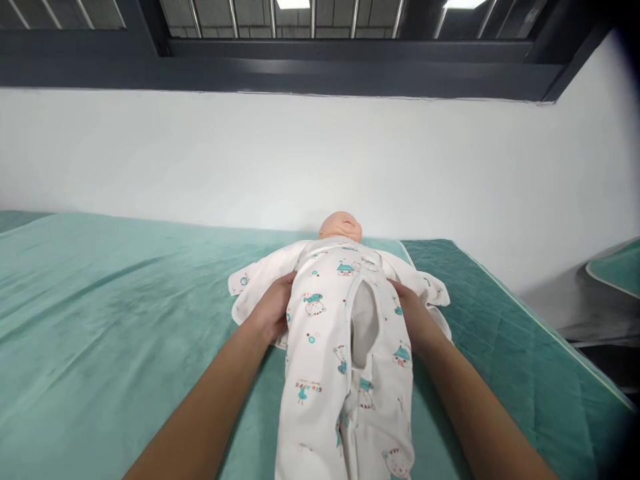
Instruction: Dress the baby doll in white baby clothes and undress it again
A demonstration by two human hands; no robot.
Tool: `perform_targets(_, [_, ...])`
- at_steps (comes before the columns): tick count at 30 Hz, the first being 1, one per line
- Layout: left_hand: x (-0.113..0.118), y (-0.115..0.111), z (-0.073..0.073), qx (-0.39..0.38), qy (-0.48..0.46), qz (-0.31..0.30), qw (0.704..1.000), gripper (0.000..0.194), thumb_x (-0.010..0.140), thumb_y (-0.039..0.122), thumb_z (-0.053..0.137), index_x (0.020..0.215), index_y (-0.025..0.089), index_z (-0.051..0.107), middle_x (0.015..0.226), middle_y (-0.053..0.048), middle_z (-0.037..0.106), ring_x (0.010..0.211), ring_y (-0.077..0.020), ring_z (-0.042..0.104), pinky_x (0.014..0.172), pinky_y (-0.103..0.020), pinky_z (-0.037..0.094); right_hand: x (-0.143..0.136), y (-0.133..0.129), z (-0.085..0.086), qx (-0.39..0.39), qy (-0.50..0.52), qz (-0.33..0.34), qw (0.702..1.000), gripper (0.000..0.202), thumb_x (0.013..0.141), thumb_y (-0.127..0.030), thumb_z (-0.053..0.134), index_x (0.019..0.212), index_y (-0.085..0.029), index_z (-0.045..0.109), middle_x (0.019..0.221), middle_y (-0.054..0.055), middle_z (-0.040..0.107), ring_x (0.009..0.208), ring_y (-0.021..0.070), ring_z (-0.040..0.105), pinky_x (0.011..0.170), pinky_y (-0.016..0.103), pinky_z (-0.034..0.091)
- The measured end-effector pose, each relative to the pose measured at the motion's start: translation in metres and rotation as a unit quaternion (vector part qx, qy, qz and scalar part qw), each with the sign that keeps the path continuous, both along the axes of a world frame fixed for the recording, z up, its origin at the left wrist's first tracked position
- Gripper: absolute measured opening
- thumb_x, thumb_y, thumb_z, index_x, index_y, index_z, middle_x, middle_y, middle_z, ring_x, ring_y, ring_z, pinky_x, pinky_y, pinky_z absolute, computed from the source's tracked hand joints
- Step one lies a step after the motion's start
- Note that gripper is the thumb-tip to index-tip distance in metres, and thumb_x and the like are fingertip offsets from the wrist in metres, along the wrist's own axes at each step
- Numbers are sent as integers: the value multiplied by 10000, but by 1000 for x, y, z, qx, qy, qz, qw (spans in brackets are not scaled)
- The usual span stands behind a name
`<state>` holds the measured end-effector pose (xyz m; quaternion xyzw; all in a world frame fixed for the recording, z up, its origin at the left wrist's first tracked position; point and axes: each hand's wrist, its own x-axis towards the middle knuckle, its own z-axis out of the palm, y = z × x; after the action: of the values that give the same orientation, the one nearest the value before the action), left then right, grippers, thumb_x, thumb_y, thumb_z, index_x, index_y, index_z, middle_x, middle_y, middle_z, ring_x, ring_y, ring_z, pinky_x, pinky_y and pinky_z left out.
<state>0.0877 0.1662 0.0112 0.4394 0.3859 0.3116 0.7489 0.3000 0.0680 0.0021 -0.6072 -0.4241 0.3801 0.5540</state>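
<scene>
A baby doll lies on its back, its head toward the wall. It wears a white long-sleeved baby top with sleeves spread to both sides. White printed baby pants cover its front up to the chest, with an oval opening at the crotch. My left hand grips the left edge of the pants at the doll's side, fingers tucked behind the cloth. On the opposite side, my right hand holds the other edge, its fingers mostly hidden by the fabric.
A light green sheet lies under the doll, and a darker quilted green pad is at the right. Behind stands a white wall below a dark window frame. Another green-topped surface juts in at far right.
</scene>
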Motion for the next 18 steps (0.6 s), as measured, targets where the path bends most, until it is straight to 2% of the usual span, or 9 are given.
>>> perform_targets(3, [-1,0,2,-1,-7,-6,1000,193,716,198,665,902,151,694,670,-28,697,577,-172,629,554,-284,505,4,-1,-5,11,-1,47,999,347,694,-350,745,1032,-273,761,909,51,771,1025,350,648,887,441,515])
perform_targets(6, [-2,1,3,-3,-25,-17,1000,190,736,194,660,921,165,694,682,-21,697,598,-174,635,570,-284,503,6,-1,-9,10,29,74,997,324,726,-359,722,1040,-289,763,886,50,772,1006,353,660,843,450,531])
perform_targets(10, [-2,1,2,3,-26,-8,1000,211,773,301,686,938,170,692,740,-41,718,656,-198,667,606,-302,531,7,1,-13,4,62,60,996,326,729,-376,713,1032,-271,771,825,51,770,912,342,687,767,443,549])
perform_targets(13, [-1,1,1,-20,-31,-11,999,298,800,413,678,943,152,693,754,-65,725,681,-218,680,632,-329,550,8,3,-18,1,70,39,997,322,737,-349,705,1038,-255,770,817,42,770,857,312,693,763,421,545])
perform_targets(15, [-1,1,1,-28,-43,-13,999,379,812,475,669,994,143,691,787,-80,736,744,-243,696,676,-352,562,9,5,-23,10,52,21,998,330,745,-339,695,1051,-237,766,837,40,772,848,297,691,779,409,539])
perform_targets(18, [-1,-1,3,-20,-49,-6,999,412,807,469,685,1089,167,677,848,-72,752,847,-264,708,742,-359,567,9,7,-30,30,-7,-7,1000,338,756,-351,681,1057,-222,764,896,40,774,862,287,683,815,400,525])
